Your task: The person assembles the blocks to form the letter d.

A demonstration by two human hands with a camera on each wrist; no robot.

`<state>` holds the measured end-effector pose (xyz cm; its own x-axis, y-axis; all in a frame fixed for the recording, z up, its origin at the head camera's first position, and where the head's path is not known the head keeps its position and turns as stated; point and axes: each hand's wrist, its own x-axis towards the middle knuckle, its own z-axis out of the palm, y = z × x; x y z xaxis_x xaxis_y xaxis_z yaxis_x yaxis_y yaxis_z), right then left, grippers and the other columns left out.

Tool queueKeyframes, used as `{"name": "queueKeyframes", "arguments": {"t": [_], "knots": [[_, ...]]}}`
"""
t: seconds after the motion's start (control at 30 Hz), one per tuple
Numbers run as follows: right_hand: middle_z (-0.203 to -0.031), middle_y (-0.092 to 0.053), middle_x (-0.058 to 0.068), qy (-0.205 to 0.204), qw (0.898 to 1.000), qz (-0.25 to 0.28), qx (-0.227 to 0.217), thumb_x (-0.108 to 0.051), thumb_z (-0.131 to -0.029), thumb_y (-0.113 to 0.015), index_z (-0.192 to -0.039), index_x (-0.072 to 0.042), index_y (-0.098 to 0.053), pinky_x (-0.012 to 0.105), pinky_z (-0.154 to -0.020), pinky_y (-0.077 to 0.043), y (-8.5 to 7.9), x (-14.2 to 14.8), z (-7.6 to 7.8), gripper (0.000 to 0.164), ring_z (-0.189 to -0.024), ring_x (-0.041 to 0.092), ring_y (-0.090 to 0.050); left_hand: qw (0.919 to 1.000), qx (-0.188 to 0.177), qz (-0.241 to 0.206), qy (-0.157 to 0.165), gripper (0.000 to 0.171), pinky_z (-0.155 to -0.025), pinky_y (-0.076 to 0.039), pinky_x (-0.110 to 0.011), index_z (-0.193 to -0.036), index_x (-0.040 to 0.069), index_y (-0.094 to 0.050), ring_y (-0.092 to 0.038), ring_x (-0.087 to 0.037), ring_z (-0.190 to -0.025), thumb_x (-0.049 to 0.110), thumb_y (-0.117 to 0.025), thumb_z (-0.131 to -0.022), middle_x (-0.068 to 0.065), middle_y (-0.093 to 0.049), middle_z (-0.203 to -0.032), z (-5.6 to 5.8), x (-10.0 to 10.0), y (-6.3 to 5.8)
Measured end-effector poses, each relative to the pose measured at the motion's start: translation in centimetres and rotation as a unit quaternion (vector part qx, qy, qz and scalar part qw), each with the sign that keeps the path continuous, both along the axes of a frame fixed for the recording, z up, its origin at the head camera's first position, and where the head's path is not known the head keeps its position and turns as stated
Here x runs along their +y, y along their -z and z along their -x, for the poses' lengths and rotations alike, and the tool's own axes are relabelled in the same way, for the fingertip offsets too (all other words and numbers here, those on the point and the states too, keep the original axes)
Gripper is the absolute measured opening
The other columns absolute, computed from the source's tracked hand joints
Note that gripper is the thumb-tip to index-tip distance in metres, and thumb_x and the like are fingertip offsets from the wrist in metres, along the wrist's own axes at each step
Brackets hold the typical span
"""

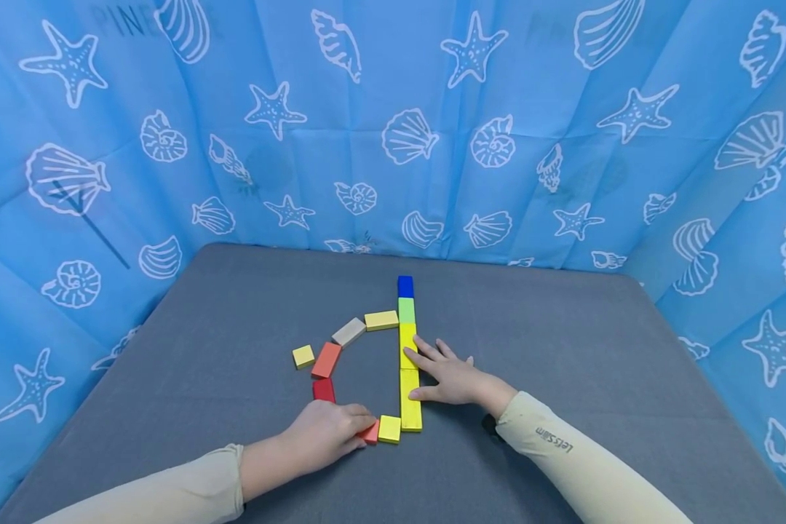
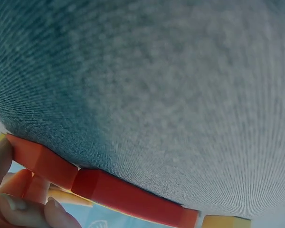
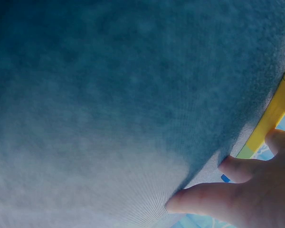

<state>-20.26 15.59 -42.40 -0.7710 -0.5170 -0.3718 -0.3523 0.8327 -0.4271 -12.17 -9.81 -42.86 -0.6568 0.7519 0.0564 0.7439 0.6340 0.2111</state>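
On the grey table, my left hand pinches an orange-red block at the bottom of a curve of blocks. In the left wrist view, that orange block meets a red block. A small yellow block sits between it and a straight column. My right hand has its fingers spread, the tips at the column's upper yellow block and lower yellow block. A green block and a dark blue block top the column.
An orange block, a beige block and a pale yellow block continue the curve up to the column. Outside it lies a separate yellow block. Behind the table hangs a blue curtain with white shells.
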Motion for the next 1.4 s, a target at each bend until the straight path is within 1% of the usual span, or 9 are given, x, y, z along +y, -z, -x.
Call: {"name": "queueKeyframes", "arguments": {"t": [0.3, 0.53, 0.67, 0.8, 0.97, 1.07, 1.13, 1.27, 1.4], "knots": [[-0.163, -0.006, 0.003, 0.0, 1.0, -0.001, 0.0, -0.05, -0.091, -0.061, -0.155, -0.022, -0.026, 0.081, -0.095, -0.009, 0.1, 0.2, 0.1, 0.078, -0.145, 0.044, -0.003, 0.9998, 0.015, 0.008, 0.008, 0.037, -0.066, -0.051, -0.019, -0.117, 0.011, -0.072, -0.066, -0.007, -0.085, 0.028, -0.077, -0.084, 0.001, -0.069, -0.11, 0.0, 0.1, 0.0], [-0.163, -0.007, 0.004, 0.001, 1.0, 0.006, 0.004, -0.048, -0.092, -0.061, -0.155, -0.021, -0.027, 0.081, -0.095, -0.008, 0.0, 0.3, -0.1, 0.077, -0.144, 0.045, -0.003, 0.9994, 0.026, 0.013, 0.021, 0.043, -0.067, -0.05, -0.016, -0.122, 0.013, -0.069, -0.067, -0.007, -0.087, 0.036, -0.073, -0.087, 0.001, -0.066, -0.118, 0.6, 0.8, 0.4], [-0.163, -0.007, 0.004, 0.001, 1.0, 0.006, 0.002, -0.049, -0.092, -0.062, -0.155, -0.021, -0.027, 0.081, -0.095, -0.008, 0.0, 0.2, 0.0, 0.077, -0.144, 0.045, -0.004, 0.9992, 0.038, 0.007, 0.014, 0.042, -0.065, -0.05, -0.017, -0.121, 0.012, -0.07, -0.068, -0.008, -0.086, 0.036, -0.073, -0.087, -0.001, -0.067, -0.117, 0.8, 0.6, 0.0], [-0.163, -0.007, 0.003, 0.0, 1.0, -0.002, 0.0, -0.05, -0.091, -0.061, -0.155, -0.022, -0.027, 0.081, -0.096, -0.009, 0.0, 0.1, 0.0, 0.078, -0.144, 0.045, -0.004, 0.9983, 0.056, 0.0, -0.013, 0.038, -0.061, -0.052, -0.022, -0.117, 0.009, -0.071, -0.068, -0.012, -0.084, 0.033, -0.072, -0.089, -0.004, -0.067, -0.116, 1.2, -1.0, -0.9], [-0.163, -0.007, 0.003, 0.0, 1.0, -0.007, -0.003, -0.05, -0.091, -0.062, -0.155, -0.022, -0.026, 0.081, -0.096, -0.008, -0.1, 0.0, 0.1, 0.078, -0.145, 0.044, -0.003, 0.9955, 0.089, -0.014, -0.03, 0.028, -0.057, -0.052, -0.025, -0.114, 0.009, -0.072, -0.066, -0.012, -0.071, 0.018, -0.073, -0.087, -0.007, -0.068, -0.114, 2.3, -4.7, -1.5], [-0.163, -0.006, 0.003, -0.004, 1.0, -0.007, -0.001, -0.05, -0.091, -0.061, -0.155, -0.022, -0.026, 0.081, -0.096, -0.009, -0.1, 0.0, 0.1, 0.078, -0.145, 0.044, -0.003, 0.9973, 0.07, -0.006, -0.02, 0.032, -0.052, -0.046, -0.021, -0.118, 0.013, -0.071, -0.057, -0.007, -0.059, 0.014, -0.074, -0.086, -0.008, -0.066, -0.119, 2.5, -6.8, -1.3], [-0.163, -0.007, 0.003, -0.006, 1.0, -0.007, 0.001, -0.051, -0.092, -0.061, -0.155, -0.022, -0.026, 0.081, -0.095, -0.009, 0.0, 0.0, 0.1, 0.078, -0.145, 0.044, -0.003, 0.9985, 0.054, 0.011, -0.002, 0.035, -0.052, -0.045, -0.02, -0.122, 0.017, -0.07, -0.055, -0.006, -0.059, 0.016, -0.073, -0.087, -0.008, -0.064, -0.124, 2.4, -7.8, -0.9], [-0.163, -0.007, 0.003, -0.006, 1.0, -0.004, 0.003, -0.05, -0.092, -0.061, -0.155, -0.021, -0.026, 0.081, -0.095, -0.01, 0.1, 0.0, 0.1, 0.078, -0.144, 0.045, -0.004, 0.9977, 0.049, 0.038, 0.028, 0.038, -0.057, -0.049, -0.022, -0.128, 0.021, -0.066, -0.06, -0.009, -0.065, 0.022, -0.07, -0.09, -0.008, -0.059, -0.133, 1.9, -8.3, 0.0], [-0.163, -0.007, 0.003, -0.003, 1.0, -0.003, 0.003, -0.051, -0.091, -0.061, -0.155, -0.022, -0.026, 0.081, -0.095, -0.009, 0.3, 0.1, 0.2, 0.078, -0.145, 0.044, -0.003, 0.9966, 0.073, 0.034, 0.016, 0.038, -0.054, -0.048, -0.024, -0.127, 0.021, -0.067, -0.06, -0.012, -0.062, 0.021, -0.071, -0.089, -0.009, -0.059, -0.132, 1.3, -7.8, 0.5]]}}
